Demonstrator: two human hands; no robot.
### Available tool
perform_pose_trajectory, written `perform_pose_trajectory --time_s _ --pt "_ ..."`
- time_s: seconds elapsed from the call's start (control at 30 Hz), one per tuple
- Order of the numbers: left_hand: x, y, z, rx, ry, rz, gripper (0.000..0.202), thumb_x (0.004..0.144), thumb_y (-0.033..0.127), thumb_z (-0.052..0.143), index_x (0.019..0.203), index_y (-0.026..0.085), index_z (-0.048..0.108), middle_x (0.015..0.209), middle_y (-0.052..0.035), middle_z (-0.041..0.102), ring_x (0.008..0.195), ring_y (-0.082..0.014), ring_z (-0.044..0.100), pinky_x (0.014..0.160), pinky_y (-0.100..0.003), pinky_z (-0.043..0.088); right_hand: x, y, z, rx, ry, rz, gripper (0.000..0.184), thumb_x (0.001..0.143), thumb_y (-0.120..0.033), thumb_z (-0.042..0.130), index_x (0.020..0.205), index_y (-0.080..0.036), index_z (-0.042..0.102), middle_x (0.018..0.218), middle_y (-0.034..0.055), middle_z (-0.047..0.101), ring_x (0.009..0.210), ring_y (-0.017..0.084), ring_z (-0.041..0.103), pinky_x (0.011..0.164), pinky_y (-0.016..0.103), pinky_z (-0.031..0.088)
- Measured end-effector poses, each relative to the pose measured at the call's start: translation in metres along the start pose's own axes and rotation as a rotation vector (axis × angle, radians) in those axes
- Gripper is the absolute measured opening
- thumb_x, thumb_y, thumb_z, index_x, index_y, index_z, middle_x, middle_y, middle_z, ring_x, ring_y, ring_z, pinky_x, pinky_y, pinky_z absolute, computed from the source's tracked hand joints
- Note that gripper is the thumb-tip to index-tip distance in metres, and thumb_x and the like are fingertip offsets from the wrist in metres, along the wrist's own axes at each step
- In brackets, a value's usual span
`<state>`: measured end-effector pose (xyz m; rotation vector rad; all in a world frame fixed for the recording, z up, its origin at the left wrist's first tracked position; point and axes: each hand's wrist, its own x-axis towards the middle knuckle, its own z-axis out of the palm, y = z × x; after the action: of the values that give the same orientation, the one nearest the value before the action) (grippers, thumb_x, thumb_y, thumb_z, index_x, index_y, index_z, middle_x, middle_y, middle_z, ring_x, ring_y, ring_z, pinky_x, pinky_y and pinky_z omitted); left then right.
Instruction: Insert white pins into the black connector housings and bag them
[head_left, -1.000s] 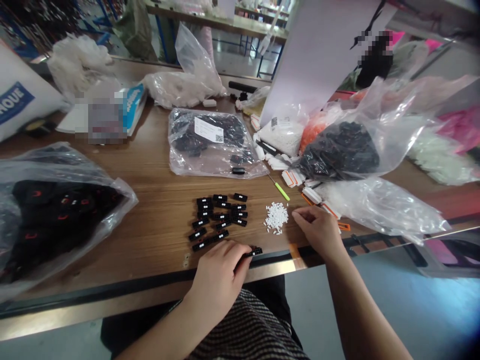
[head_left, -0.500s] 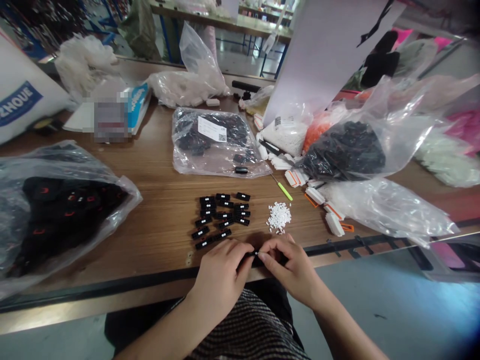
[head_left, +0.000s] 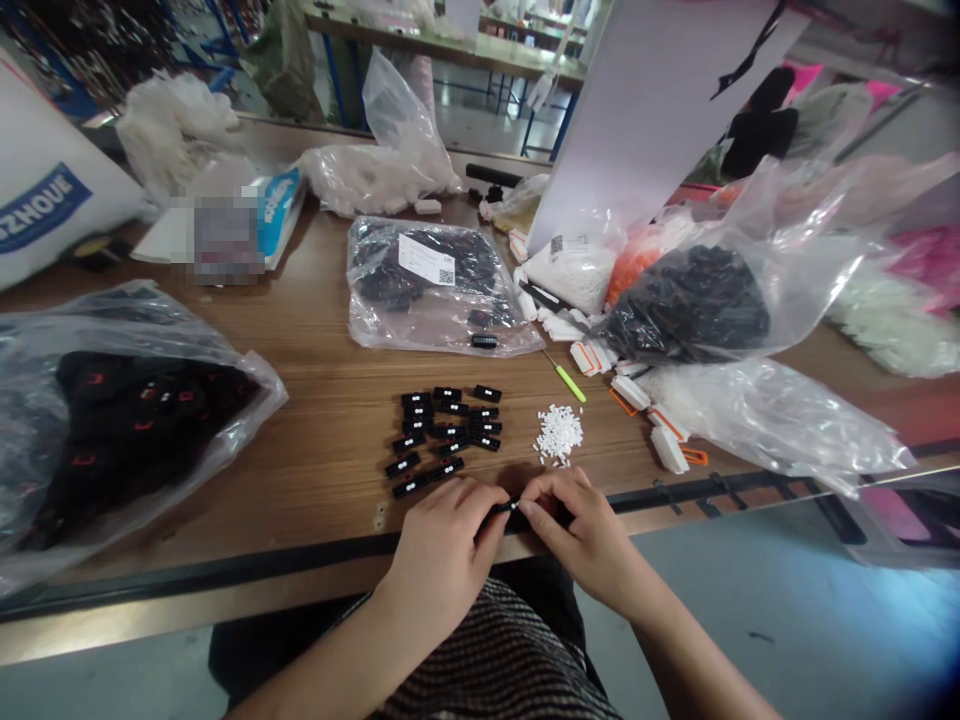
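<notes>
Black block (head_left: 505,507), pinched by left hand (head_left: 444,540) nearside of white pile (head_left: 559,433), is now met by right hand (head_left: 581,530), grip unclear: work made two-handed.

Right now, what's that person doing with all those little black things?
Their left hand holds a small black block near the front edge of the table. The right hand is at the block's end; whether it pinches anything is too small to tell. Just beyond lie more black blocks, beside a heap of tiny white pieces.
</notes>
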<state>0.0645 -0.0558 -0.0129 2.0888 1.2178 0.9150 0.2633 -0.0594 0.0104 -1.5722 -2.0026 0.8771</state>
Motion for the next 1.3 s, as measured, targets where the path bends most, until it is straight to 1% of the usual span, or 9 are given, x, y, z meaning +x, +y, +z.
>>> perform_pose_trajectory --time_s 0.17,0.37,0.57,0.77,0.83,1.0,1.13,1.23,1.3 --pt "0.0 0.002 -0.001 0.007 -0.01 -0.008 0.011 0.091 0.012 0.06 0.098 0.021 0.064 0.089 -0.0023 0.07 0.081 -0.0219 0.067 0.074 -0.039 0.056 0.004 -0.007 -0.007 -0.068 -0.051 -0.058 0.011 0.096 -0.023 0.055 0.087 -0.023 0.06 0.079 0.0001 0.064 0.079 0.018 0.056 0.074 0.031 0.043" --pt "0.0 0.001 -0.001 0.03 -0.019 -0.016 0.011 0.089 0.011 0.063 0.094 0.021 0.063 0.085 -0.001 0.068 0.078 -0.0218 0.065 0.072 -0.038 0.055 0.013 -0.022 -0.015 -0.211 -0.108 -0.222 0.013 0.096 -0.017 0.052 0.087 -0.02 0.06 0.079 0.0005 0.065 0.072 0.015 0.058 0.08 0.035 0.043" --pt "0.0 0.001 -0.001 0.017 -0.013 -0.02 0.012 0.088 0.01 0.064 0.094 0.02 0.063 0.087 -0.0008 0.069 0.079 -0.0219 0.066 0.073 -0.039 0.055 0.009 -0.018 -0.018 -0.251 -0.033 -0.303 0.017 0.097 -0.017 0.052 0.096 -0.02 0.069 0.082 0.0036 0.067 0.077 0.018 0.061 0.077 0.037 0.041" --pt "0.0 0.001 0.0 -0.009 0.004 -0.009 0.012 0.089 0.01 0.063 0.095 0.021 0.063 0.088 -0.0008 0.07 0.082 -0.0215 0.067 0.076 -0.038 0.055 0.001 -0.014 -0.01 -0.371 0.067 -0.399 0.02 0.092 -0.013 0.056 0.099 -0.021 0.073 0.078 0.0041 0.069 0.074 0.019 0.06 0.073 0.038 0.038" --pt "0.0 0.001 0.0 -0.007 0.002 -0.013 0.011 0.09 0.011 0.062 0.095 0.021 0.064 0.089 -0.0015 0.07 0.083 -0.0216 0.067 0.076 -0.039 0.056 0.0 -0.012 -0.008 -0.358 0.067 -0.404 0.019 0.091 -0.013 0.057 0.099 -0.02 0.073 0.079 0.0041 0.069 0.074 0.019 0.061 0.073 0.038 0.039" --pt "0.001 0.002 -0.001 -0.004 -0.006 -0.011 0.009 0.092 0.015 0.059 0.096 0.02 0.064 0.089 -0.0033 0.069 0.081 -0.0225 0.066 0.075 -0.041 0.056 0.002 -0.001 -0.009 -0.218 0.065 -0.349 0.02 0.091 -0.021 0.063 0.111 -0.02 0.067 0.086 0.0044 0.071 0.078 0.019 0.063 0.078 0.038 0.044" --pt "0.0 0.004 -0.002 -0.002 0.008 0.001 0.012 0.093 0.014 0.057 0.101 0.02 0.064 0.093 -0.0044 0.068 0.086 -0.0217 0.066 0.079 -0.041 0.058 0.011 0.002 -0.013 -0.219 0.024 -0.332 0.006 0.092 -0.02 0.063 0.096 -0.022 0.067 0.086 0.0034 0.071 0.08 0.019 0.064 0.08 0.038 0.044" --pt "-0.004 0.004 -0.004 -0.054 0.059 0.017 0.017 0.094 0.013 0.057 0.108 0.02 0.063 0.107 -0.0062 0.065 0.096 -0.0196 0.066 0.085 -0.037 0.059 0.022 -0.002 -0.014 -0.265 0.04 -0.308 0.005 0.091 -0.018 0.063 0.091 -0.021 0.067 0.081 0.0027 0.071 0.077 0.019 0.063 0.08 0.038 0.043" --pt "-0.006 0.005 -0.005 -0.109 0.08 0.036 0.013 0.095 0.013 0.056 0.105 0.02 0.063 0.106 -0.0058 0.063 0.097 -0.0181 0.065 0.085 -0.034 0.058 0.03 -0.005 -0.011 -0.303 0.056 -0.295 0.007 0.09 -0.015 0.063 0.091 -0.021 0.067 0.082 0.0026 0.072 0.08 0.02 0.064 0.081 0.039 0.042"
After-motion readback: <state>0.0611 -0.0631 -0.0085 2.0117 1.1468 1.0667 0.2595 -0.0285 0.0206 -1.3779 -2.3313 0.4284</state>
